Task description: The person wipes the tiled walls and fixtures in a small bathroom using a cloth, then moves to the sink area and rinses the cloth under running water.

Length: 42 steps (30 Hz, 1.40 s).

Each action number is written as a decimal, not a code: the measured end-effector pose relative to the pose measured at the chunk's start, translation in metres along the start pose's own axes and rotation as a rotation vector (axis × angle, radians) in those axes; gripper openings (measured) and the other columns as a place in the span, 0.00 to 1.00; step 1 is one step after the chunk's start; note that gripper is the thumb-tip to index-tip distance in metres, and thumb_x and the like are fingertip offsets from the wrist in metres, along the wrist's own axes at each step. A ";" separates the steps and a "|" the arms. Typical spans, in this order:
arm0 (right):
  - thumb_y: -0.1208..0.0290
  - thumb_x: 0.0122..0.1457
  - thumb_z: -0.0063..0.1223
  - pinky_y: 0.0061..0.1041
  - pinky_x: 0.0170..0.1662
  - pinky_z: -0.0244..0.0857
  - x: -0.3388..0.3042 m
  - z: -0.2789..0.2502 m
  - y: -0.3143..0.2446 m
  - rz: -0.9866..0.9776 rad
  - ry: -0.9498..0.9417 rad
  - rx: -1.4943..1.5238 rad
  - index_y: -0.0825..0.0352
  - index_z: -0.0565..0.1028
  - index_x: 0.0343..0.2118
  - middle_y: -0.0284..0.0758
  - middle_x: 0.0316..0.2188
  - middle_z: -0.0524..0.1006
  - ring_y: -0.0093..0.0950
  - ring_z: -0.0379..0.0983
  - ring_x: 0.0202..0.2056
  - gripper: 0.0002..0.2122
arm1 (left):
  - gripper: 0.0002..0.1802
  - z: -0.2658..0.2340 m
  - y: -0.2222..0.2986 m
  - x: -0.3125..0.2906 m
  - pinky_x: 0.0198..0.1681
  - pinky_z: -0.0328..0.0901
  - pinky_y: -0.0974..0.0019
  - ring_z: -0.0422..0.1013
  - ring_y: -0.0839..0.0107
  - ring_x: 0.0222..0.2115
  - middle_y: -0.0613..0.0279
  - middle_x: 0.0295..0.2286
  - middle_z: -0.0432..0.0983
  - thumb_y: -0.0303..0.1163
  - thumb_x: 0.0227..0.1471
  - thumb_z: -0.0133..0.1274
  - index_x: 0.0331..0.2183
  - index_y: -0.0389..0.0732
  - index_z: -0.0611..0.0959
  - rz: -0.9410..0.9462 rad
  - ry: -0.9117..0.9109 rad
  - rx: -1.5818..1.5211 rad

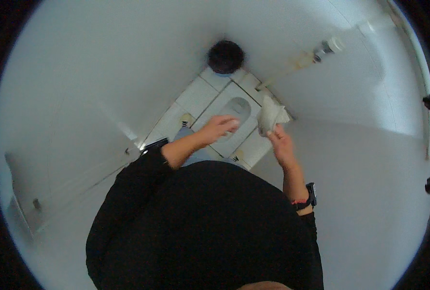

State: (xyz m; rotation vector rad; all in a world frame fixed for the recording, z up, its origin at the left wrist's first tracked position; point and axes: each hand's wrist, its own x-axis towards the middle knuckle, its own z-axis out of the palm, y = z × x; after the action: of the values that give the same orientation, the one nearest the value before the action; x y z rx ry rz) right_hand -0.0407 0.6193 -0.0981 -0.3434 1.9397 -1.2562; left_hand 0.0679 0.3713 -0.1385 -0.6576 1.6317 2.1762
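My right hand (pixel 282 145) pinches the lower end of a crumpled off-white cloth or paper wad (pixel 273 114); which of the two it is, I cannot tell. The wad stands up from my fingertips. To its left, my left hand (pixel 218 128) is held over the squat toilet (pixel 239 107) with its fingers curled together. A pale patch shows at those fingertips, too small and blurred to name. The two hands are apart.
A black-lined bin (pixel 225 57) stands in the far corner. White tiles (pixel 200 95) cover the floor around the toilet. A pipe with a flush valve (pixel 325 50) runs along the right wall (pixel 359 87). Plain pale walls (pixel 108 63) close in on both sides.
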 end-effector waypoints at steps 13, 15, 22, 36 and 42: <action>0.82 0.54 0.53 0.27 0.48 0.67 -0.056 0.059 -0.031 -0.026 0.193 0.496 0.74 0.72 0.49 0.37 0.43 0.76 0.26 0.73 0.42 0.18 | 0.20 0.024 -0.004 -0.067 0.39 0.66 0.66 0.71 0.73 0.34 0.62 0.33 0.76 0.45 0.60 0.45 0.39 0.37 0.78 0.074 -0.061 -0.363; 0.81 0.55 0.51 0.27 0.47 0.67 -0.056 0.052 -0.034 -0.045 0.224 0.627 0.74 0.72 0.49 0.37 0.43 0.76 0.27 0.73 0.42 0.17 | 0.21 0.024 0.006 -0.068 0.45 0.66 0.64 0.73 0.70 0.40 0.61 0.40 0.77 0.45 0.61 0.46 0.43 0.36 0.77 0.078 -0.112 -0.413; 0.77 0.57 0.51 0.25 0.44 0.67 -0.052 0.035 -0.035 0.038 0.141 0.938 0.72 0.70 0.52 0.37 0.44 0.75 0.27 0.72 0.42 0.18 | 0.20 0.034 0.050 -0.066 0.48 0.67 0.63 0.73 0.66 0.43 0.57 0.43 0.76 0.36 0.56 0.49 0.48 0.34 0.74 0.080 -0.218 -0.452; 0.63 0.62 0.40 0.38 0.60 0.53 -0.040 0.008 -0.009 -0.101 -0.008 1.347 0.65 0.70 0.50 0.37 0.54 0.70 0.34 0.64 0.56 0.17 | 0.20 0.009 0.060 -0.042 0.46 0.67 0.65 0.73 0.69 0.40 0.60 0.39 0.76 0.25 0.49 0.44 0.46 0.36 0.75 0.168 -0.019 -0.428; 0.58 0.66 0.35 0.40 0.62 0.52 -0.040 -0.004 -0.034 -0.056 0.035 1.382 0.66 0.65 0.56 0.37 0.55 0.69 0.36 0.63 0.57 0.21 | 0.19 0.006 0.052 -0.023 0.37 0.70 0.65 0.74 0.69 0.35 0.61 0.38 0.76 0.27 0.51 0.46 0.46 0.34 0.76 0.037 0.100 -0.061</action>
State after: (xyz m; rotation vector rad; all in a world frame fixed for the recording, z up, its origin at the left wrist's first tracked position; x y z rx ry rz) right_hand -0.0239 0.6294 -0.0494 0.3448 0.7103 -2.2652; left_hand 0.0591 0.3630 -0.0827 -0.7702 1.6447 2.2607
